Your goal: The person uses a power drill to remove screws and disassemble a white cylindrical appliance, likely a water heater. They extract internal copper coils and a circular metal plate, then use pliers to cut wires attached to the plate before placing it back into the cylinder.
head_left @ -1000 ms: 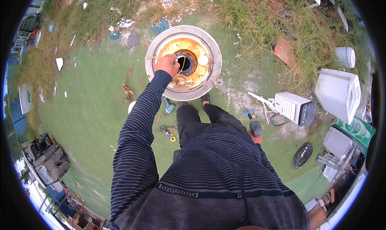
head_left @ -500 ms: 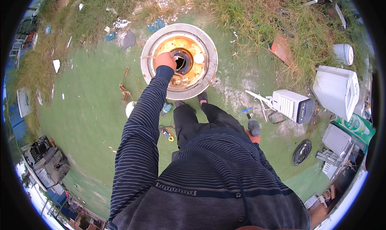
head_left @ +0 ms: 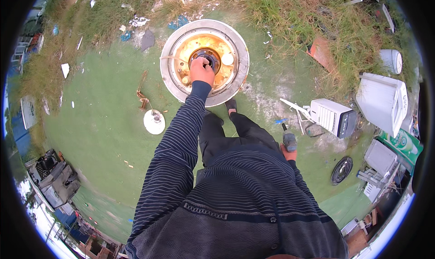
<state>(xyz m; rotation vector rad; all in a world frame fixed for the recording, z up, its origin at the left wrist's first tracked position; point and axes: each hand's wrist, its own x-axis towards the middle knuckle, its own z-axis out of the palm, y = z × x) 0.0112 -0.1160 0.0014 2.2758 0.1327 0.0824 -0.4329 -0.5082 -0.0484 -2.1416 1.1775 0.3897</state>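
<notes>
A round tub-like machine part (head_left: 242,64) with a pale grey rim and a rust-stained yellow inside lies in front of my feet. My left hand (head_left: 201,72) reaches over the dark ring (head_left: 217,59) at its centre, fingers bent together at the opening. What they grip, if anything, is hidden. A white round cap (head_left: 227,59) sits inside the tub, right of the ring. Down at my right side, my right hand (head_left: 288,154) is wrapped round a grey cordless drill (head_left: 290,141), its chuck pointing away from me.
A white disc with a rusty middle (head_left: 154,122) lies left of my forearm, near a rusty bent metal piece (head_left: 142,98). To the right are a white appliance casing (head_left: 331,116), a larger white box (head_left: 380,100) and a black cable coil (head_left: 341,170). Grass and litter border the far side.
My left hand has moved right, from the left side of the central opening to over it. The white disc, partly behind my arm before, now shows whole. The drill stays in my right hand.
</notes>
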